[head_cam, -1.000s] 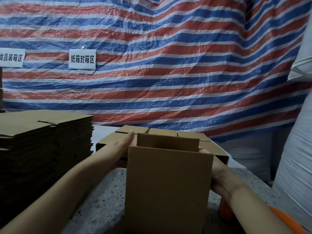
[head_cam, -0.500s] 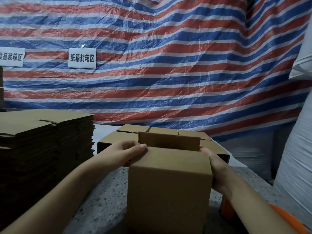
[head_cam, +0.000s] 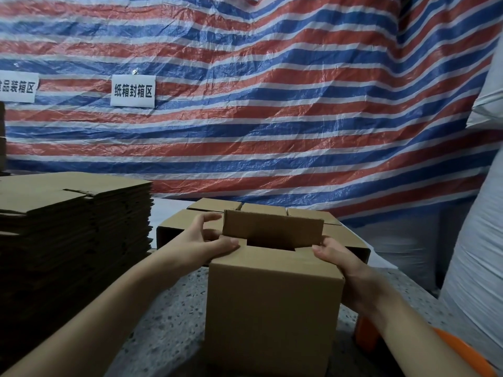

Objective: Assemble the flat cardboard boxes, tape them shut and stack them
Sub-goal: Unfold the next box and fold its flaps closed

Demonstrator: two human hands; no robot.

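A brown cardboard box (head_cam: 272,308) stands upright on the speckled table (head_cam: 163,330) in front of me. Its near top flap lies folded down; the far flap (head_cam: 272,227) still stands up, leaving a dark gap. My left hand (head_cam: 206,240) grips the box's upper left corner, thumb pressing on the folded flap. My right hand (head_cam: 334,257) holds the upper right edge, fingers curled over the flap. Behind the box sit several assembled boxes (head_cam: 212,205) in a low group. A tall stack of flat cardboard boxes (head_cam: 73,221) stands at the left.
A striped red, white and blue tarp (head_cam: 272,104) hangs behind the table with two white paper signs (head_cam: 132,91). A white woven sack (head_cam: 476,268) rises at the right. An orange object (head_cam: 364,333) sits low right beside the box.
The near flap has been folded down flat onto the box top. Both hands moved from the box's sides up onto its top corners.
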